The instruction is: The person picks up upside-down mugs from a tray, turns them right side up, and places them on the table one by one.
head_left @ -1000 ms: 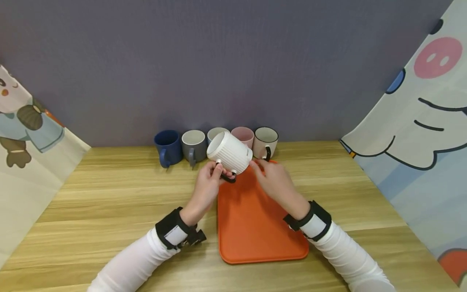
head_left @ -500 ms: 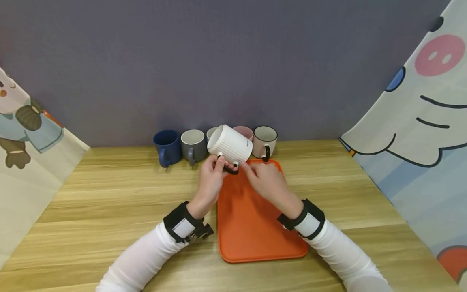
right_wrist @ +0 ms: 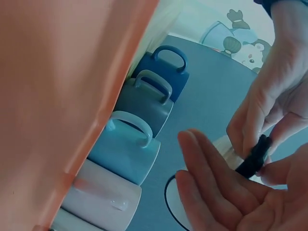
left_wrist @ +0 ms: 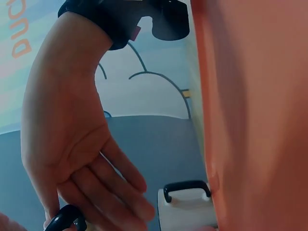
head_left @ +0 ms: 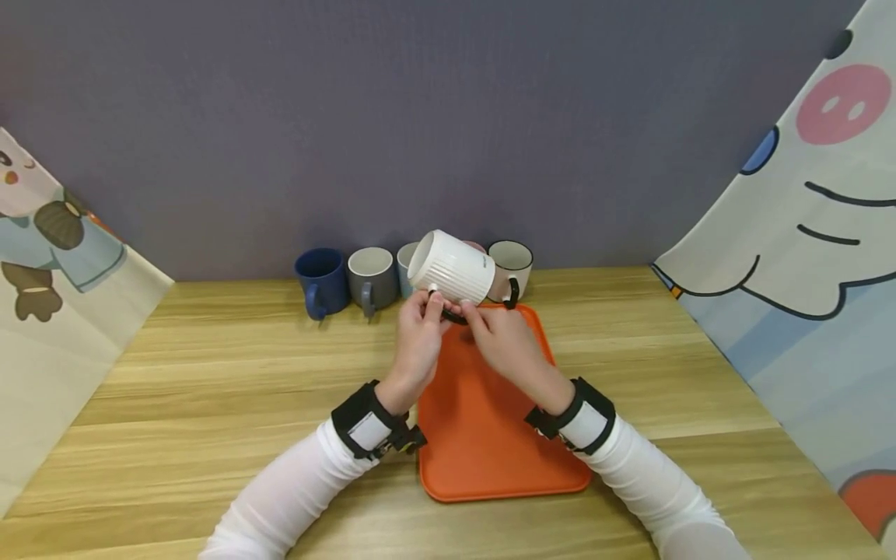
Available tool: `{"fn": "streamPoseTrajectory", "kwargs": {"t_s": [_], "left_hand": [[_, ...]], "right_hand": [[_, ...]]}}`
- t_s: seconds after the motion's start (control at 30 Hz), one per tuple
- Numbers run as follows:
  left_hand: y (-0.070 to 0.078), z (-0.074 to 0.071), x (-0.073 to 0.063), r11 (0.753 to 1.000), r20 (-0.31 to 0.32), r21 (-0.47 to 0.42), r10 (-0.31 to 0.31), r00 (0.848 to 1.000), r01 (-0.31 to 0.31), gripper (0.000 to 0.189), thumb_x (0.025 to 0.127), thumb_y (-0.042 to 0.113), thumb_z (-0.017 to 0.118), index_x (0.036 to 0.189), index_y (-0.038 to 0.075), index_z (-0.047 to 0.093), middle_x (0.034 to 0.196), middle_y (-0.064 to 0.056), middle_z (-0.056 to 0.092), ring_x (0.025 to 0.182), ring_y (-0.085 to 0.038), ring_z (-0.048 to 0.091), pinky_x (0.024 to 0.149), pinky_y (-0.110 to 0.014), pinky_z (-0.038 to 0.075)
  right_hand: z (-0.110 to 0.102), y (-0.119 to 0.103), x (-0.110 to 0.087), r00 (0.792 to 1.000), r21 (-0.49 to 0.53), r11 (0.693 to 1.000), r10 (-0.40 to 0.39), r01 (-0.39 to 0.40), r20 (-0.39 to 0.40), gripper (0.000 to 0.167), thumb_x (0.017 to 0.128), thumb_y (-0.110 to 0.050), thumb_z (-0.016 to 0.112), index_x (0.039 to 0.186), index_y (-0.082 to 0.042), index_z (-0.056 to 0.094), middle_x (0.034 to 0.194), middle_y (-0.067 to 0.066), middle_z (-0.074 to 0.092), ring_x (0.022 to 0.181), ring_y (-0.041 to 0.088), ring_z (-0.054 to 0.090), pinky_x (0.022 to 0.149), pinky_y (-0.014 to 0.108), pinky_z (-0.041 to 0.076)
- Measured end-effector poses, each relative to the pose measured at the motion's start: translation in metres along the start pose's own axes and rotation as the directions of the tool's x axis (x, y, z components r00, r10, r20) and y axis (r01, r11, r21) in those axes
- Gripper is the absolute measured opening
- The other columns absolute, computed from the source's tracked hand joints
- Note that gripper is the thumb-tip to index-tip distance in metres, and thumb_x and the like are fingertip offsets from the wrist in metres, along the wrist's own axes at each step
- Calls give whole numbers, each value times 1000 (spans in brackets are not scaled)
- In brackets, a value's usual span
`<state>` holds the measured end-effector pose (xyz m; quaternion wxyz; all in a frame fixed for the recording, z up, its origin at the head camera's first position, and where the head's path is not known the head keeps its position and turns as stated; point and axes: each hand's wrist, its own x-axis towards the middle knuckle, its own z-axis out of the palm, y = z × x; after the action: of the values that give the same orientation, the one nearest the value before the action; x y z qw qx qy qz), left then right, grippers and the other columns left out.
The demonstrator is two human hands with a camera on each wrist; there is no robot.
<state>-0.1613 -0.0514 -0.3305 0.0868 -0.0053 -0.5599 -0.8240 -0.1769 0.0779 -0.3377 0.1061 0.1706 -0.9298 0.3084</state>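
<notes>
A white ribbed mug [head_left: 451, 266] is tilted above the far end of the orange tray [head_left: 504, 435], mouth to the upper left. My left hand [head_left: 418, 342] pinches its black handle [head_left: 453, 316] between thumb and fingers. At the other end of that handle is my right hand [head_left: 509, 342], its thumb and index finger pinching it. In the right wrist view, the other fingers [right_wrist: 202, 168] of that hand reach out nearly straight, hiding much of the mug. The handle [left_wrist: 67, 217] also shows beside the left fingers in the left wrist view.
Along the back wall stand a dark blue mug [head_left: 322, 284], a grey mug [head_left: 372, 284], a light blue mug [right_wrist: 125, 149], a pink mug [right_wrist: 103, 192] and a cream mug [head_left: 509, 268] with black rim. Patterned cloths hang at both sides of the wooden table [head_left: 210, 389].
The white mug has shifted right and slightly away, now hiding most of the pink mug. My left hand moved with it; my right hand moved slightly left, from the mug's base to its handle.
</notes>
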Motion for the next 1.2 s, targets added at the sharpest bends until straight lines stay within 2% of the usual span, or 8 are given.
{"fn": "streamPoseTrajectory", "kwargs": {"t_s": [0.13,0.33,0.43,0.57,0.67,0.73,0.97,1.2], "left_hand": [[-1,3,0,1000,-2,-2,0,1000,0,18,101,3,37,88,-2,49,84,-6,51,79,-12,58,74,-23,51],[-2,2,-1,1000,8,9,1,1000,-1,18,101,4,36,91,-3,48,87,-6,51,82,-13,58,77,-26,53],[-3,0,-2,1000,25,20,6,1000,-6,18,102,4,36,93,-5,48,89,-7,51,84,-13,59,83,-31,53],[-4,-2,-1,998,41,52,29,999,-31,18,101,4,37,95,-8,48,91,-8,51,86,-14,59,88,-38,52],[-5,-2,-1,994,50,86,58,997,-62,17,101,3,38,96,-10,49,92,-11,53,86,-14,59,89,-38,52],[-6,-2,0,986,48,140,84,995,-90,17,100,3,41,97,-11,50,92,-14,54,85,-14,58,85,-34,53],[-6,-2,0,925,30,336,174,984,-174,17,98,6,48,95,-9,56,90,-19,59,83,-25,58,73,-25,46],[-6,-5,0,855,23,478,217,976,-201,17,96,9,52,94,-6,59,93,-19,61,88,-29,59,81,-37,49]], "right_hand": [[-4,0,1,998,108,993,56,-56,5,47,101,-40,41,83,-10,72,65,3,60,60,18,53,56,30,40],[-7,-1,3,993,231,966,114,-120,40,41,98,-38,47,80,-9,70,56,-3,39,54,15,39,53,27,33],[-5,1,5,989,299,943,138,-145,46,36,97,-33,51,85,-7,73,59,-4,48,56,11,42,54,25,36],[-3,3,7,976,520,826,160,-216,150,33,97,-24,52,104,2,71,90,13,71,72,13,67,69,28,55],[-1,2,7,959,659,699,161,-277,233,35,99,-19,50,114,9,63,109,26,66,85,26,71,78,38,56],[0,3,7,957,700,656,142,-282,253,36,100,-17,47,116,13,60,112,29,63,88,32,70,80,40,55],[1,2,6,958,771,573,106,-277,266,35,101,-10,43,121,17,54,119,32,58,97,31,68,83,38,55],[-1,1,7,964,795,545,134,-266,231,34,100,-10,45,121,14,55,121,32,58,99,26,68,85,34,54]]}}
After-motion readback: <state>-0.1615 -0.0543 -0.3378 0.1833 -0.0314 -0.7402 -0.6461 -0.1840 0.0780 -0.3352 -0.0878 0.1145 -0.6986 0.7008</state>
